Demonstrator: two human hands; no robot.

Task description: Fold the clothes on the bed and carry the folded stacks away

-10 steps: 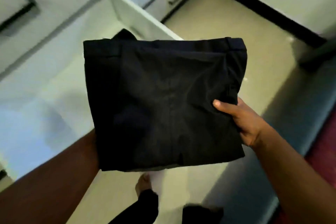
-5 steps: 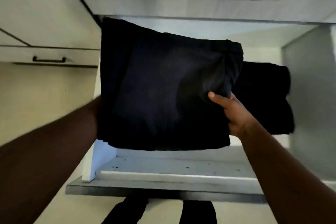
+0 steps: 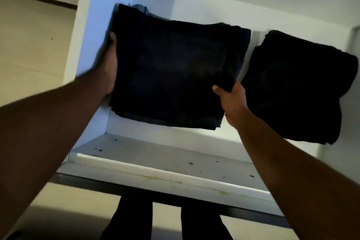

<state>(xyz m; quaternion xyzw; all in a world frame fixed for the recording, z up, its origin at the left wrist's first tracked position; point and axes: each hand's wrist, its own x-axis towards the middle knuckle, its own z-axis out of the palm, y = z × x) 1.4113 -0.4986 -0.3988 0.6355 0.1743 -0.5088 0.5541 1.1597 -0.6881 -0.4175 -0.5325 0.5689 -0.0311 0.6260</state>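
Left hand (image 3: 109,68) blurred beside folded stack (image 3: 175,80)

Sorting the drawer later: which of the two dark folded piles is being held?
The left pile, gripped by the left hand and right hand. The right pile lies untouched.

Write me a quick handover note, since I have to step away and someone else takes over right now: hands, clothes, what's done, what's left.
Left hand grips the left edge of the folded dark stack; right hand pinches its near right corner.
The stack is inside the open white drawer, at its left side; whether it rests fully on the bottom cannot be told.
A second folded dark pile lies beside it on the right, apart.
Done: folding, carrying here.
Left: let go, probably close the drawer.
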